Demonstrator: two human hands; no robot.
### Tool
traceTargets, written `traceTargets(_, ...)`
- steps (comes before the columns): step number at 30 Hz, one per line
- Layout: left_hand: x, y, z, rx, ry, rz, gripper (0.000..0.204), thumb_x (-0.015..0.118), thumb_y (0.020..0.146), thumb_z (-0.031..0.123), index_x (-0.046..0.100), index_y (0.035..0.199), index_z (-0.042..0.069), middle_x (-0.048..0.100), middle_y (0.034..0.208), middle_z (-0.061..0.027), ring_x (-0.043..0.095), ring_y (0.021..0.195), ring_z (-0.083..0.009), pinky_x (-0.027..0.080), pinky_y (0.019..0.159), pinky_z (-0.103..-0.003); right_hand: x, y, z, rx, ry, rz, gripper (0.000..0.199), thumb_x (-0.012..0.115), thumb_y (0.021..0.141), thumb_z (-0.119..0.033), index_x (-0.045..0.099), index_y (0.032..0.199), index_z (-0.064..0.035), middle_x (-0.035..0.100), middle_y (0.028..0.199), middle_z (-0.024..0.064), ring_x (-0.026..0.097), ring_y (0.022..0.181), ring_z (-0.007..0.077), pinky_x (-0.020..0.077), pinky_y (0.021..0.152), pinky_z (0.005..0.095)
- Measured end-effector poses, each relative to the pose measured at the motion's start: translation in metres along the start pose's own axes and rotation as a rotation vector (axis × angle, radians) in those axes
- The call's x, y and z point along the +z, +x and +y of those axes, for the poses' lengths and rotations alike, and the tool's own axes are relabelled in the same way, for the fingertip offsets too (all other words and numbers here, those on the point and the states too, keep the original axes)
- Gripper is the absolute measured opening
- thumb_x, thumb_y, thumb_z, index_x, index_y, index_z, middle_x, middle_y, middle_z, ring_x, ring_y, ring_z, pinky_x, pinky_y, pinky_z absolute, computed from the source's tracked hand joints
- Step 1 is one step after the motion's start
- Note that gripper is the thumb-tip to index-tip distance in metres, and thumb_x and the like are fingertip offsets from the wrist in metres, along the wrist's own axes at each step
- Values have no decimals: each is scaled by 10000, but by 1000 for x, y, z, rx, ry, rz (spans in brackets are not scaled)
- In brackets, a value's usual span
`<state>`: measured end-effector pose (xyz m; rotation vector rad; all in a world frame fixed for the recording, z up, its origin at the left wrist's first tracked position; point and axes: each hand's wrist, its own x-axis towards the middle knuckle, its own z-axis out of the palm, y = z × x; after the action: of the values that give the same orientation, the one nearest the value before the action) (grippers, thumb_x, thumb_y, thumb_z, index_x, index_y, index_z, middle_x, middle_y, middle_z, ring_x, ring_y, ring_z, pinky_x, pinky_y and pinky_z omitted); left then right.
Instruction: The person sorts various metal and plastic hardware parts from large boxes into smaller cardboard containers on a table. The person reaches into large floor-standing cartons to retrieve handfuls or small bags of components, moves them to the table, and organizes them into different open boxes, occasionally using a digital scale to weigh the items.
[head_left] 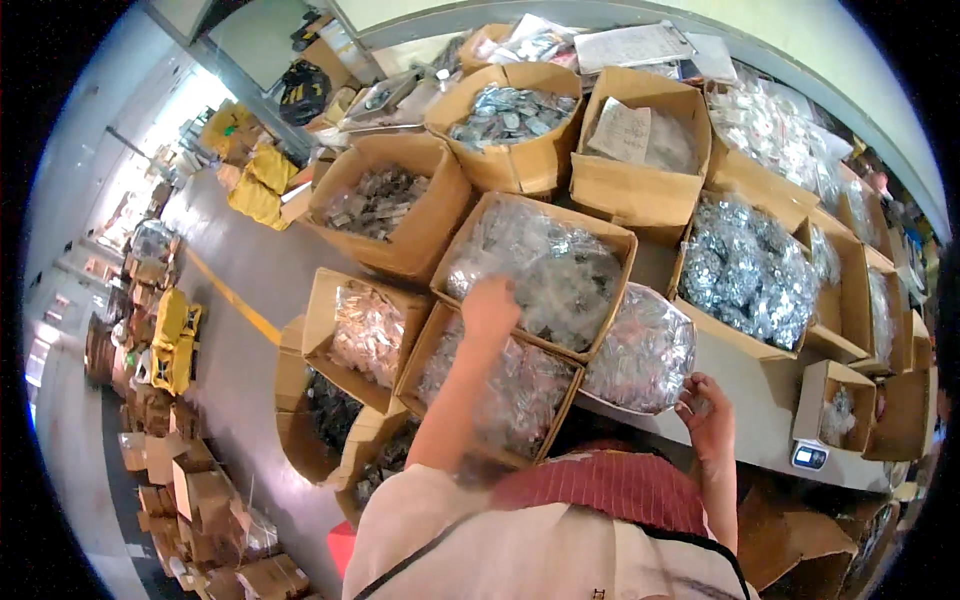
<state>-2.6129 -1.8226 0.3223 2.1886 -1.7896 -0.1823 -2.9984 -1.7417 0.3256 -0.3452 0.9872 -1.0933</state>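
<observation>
My left hand [490, 306] reaches over the near-left corner of a middle cardboard box [622, 285]. That box is full of clear plastic packets [560, 275] with shiny contents. The fingers point down among the packets and are mostly hidden, so a grip cannot be made out. Under my left forearm stands another box holding clear packets with pinkish contents [525, 390]. At the right, my right hand [706, 402] has its fingers bent around the edge of a rounded white basin [640, 410]. Small clear packets [640, 350] fill this basin.
Open boxes with loose packets stand around: a copper-toned one [366, 335] to the left, a dark-grey one [385, 200] behind it, a silver-blue one [750, 275] at right. A paper slip [622, 130] lies in a far box. A small scale display [810, 456] sits at the right edge.
</observation>
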Motion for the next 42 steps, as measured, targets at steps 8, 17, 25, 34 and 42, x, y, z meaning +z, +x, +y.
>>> traceTargets(8, -57, -33, 55, -209, -1471, -225, 195, 600, 885, 131, 587, 1061, 51, 619, 973, -25, 588, 885, -137, 485, 763, -308, 66, 15, -14, 10, -172, -278, 374, 547, 903, -322, 549, 1179, -70, 589, 1124, 86, 573, 947, 228, 489, 803, 423)
traceTargets(17, -94, -11, 71, 286, -839, -414, 137, 625, 874, 127, 660, 976, 44, 669, 954, -25, 595, 911, -113, 481, 804, -276, 47, 58, 12, 306, 35, -311, 296, 576, 894, -334, 569, 1041, -78, 590, 883, 58, 563, 671, 181, 458, 526, 316)
traceTargets(25, -102, 213, -175, -22, -22, 62, 313, 654, 808, 264, 643, 1031, 44, 682, 869, -144, 641, 695, -235, 507, 634, -368, -21, -4, -15, 37, 143, -3, 205, 521, 931, -279, 548, 845, -95, 352, 494, -50, 254, 308, 86, 216, 279, 223)
traceTargets(34, -44, 215, -247, -606, -537, -452, 611, 736, 729, 338, 549, 1266, 113, 578, 1243, -44, 554, 1083, -222, 454, 932, -474, -59, -59, 9, 43, 129, 379, 231, 521, 926, -286, 525, 767, -119, 419, 560, -26, 372, 453, 100, 319, 402, 272)
traceTargets(42, -75, 184, -242, 206, 553, -393, 240, 579, 839, 208, 648, 1028, 78, 652, 891, -144, 635, 892, -308, 503, 722, -419, 25, -48, -18, 59, -293, 78, 221, 438, 962, -248, 456, 756, -169, 249, 544, -47, 249, 447, 117, 227, 418, 277)
